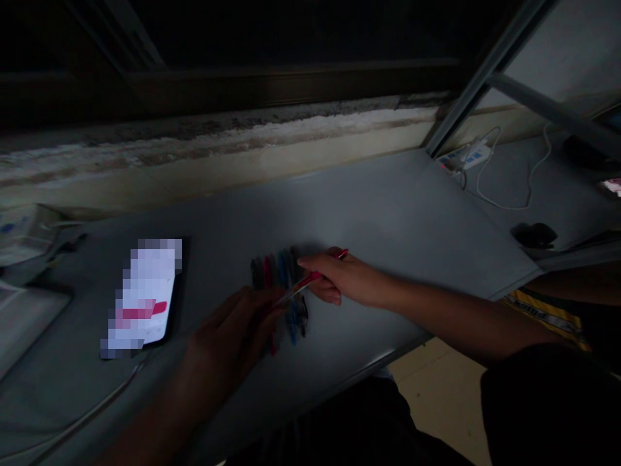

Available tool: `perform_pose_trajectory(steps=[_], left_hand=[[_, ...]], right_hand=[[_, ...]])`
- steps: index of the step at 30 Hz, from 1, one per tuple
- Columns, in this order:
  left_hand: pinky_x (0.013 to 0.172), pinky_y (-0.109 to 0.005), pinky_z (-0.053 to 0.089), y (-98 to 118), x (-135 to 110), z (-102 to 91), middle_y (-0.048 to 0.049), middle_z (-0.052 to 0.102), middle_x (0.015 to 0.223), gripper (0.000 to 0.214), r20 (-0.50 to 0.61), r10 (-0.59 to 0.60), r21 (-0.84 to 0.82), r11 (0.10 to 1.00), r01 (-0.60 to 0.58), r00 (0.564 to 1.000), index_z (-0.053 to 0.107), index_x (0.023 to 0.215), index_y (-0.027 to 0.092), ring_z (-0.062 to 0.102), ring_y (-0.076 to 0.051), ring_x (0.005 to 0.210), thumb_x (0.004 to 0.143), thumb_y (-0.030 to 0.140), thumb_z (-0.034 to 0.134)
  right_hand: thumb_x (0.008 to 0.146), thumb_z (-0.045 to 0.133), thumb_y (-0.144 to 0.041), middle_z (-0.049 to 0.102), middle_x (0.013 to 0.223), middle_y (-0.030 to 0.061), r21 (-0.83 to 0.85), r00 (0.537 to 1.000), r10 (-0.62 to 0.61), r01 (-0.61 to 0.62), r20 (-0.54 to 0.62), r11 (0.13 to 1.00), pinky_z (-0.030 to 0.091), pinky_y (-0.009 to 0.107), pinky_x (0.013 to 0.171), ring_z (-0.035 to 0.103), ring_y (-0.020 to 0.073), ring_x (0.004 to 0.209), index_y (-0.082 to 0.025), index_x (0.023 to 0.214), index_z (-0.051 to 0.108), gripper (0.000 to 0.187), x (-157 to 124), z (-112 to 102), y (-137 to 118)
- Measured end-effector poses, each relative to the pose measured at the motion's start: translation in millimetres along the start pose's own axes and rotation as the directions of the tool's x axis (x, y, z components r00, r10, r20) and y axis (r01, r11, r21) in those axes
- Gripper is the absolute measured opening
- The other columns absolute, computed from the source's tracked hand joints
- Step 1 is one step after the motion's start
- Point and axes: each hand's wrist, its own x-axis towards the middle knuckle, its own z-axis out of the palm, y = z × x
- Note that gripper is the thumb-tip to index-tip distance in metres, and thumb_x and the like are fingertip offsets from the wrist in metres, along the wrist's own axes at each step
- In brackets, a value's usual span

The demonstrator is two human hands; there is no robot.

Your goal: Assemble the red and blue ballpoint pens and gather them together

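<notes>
On the grey desk [388, 213] lies a row of several pens [279, 272], dark, red and blue, side by side. My right hand [339, 278] is closed on a red pen [310, 279], pinching it above the row with its tip pointing down and left. My left hand [233, 336] hovers in shadow just left of the pen's tip, fingers loosely curled toward it; whether it touches the pen is unclear. Parts of the row are hidden beneath both hands.
A lit phone [145, 298] lies on the desk to the left. Papers or boxes [24, 239] sit at the far left. A power strip with white cable [466, 158] and a dark object [533, 234] lie on the right. A window sill [242, 139] runs behind.
</notes>
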Motion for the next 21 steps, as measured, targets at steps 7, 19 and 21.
perform_pose_trajectory(steps=[7, 19, 21], left_hand=[[0.052, -0.023, 0.055, 5.7, 3.6, 6.6, 0.0044, 0.073, 0.071, 0.028, 0.12, -0.139, -0.167, 0.973, 0.158, 0.983, 0.071, 0.109, 0.024, 0.07, -0.015, 0.051, 0.118, 0.033, 0.046], [0.053, -0.026, 0.049, -0.1, 9.3, 0.0, 0.0033, 0.063, 0.063, 0.048, 0.2, -0.211, -0.217, 0.943, 0.254, 0.957, 0.06, 0.083, 0.024, 0.059, -0.015, 0.052, 0.119, 0.048, 0.039], [0.05, -0.027, 0.045, -0.8, 10.5, -1.2, 0.0032, 0.059, 0.061, 0.053, 0.186, -0.211, -0.218, 0.944, 0.25, 0.96, 0.055, 0.077, 0.024, 0.055, -0.015, 0.05, 0.119, 0.05, 0.037]], right_hand=[[0.1, 0.071, -0.068, 0.03, 0.048, -0.0105, -0.063, 0.99, -0.138, 0.14, 0.035, 0.988, 0.019, 0.028, 0.046, 0.025, 0.0056, 0.045, -0.025, 0.056, 0.038, 0.07, -0.6, -5.8, -1.7], [0.101, 0.079, -0.049, 0.036, 0.068, -0.0091, -0.289, 0.911, -0.298, 0.378, 0.284, 0.879, 0.031, 0.027, 0.062, 0.032, 0.0072, 0.064, -0.021, 0.07, 0.049, 0.052, 6.5, -24.3, -15.5], [0.099, 0.081, -0.048, 0.04, 0.07, -0.0085, -0.313, 0.913, -0.282, 0.371, 0.296, 0.874, 0.032, 0.027, 0.063, 0.036, 0.0077, 0.066, -0.02, 0.074, 0.053, 0.047, 6.7, -26.4, -17.1]])
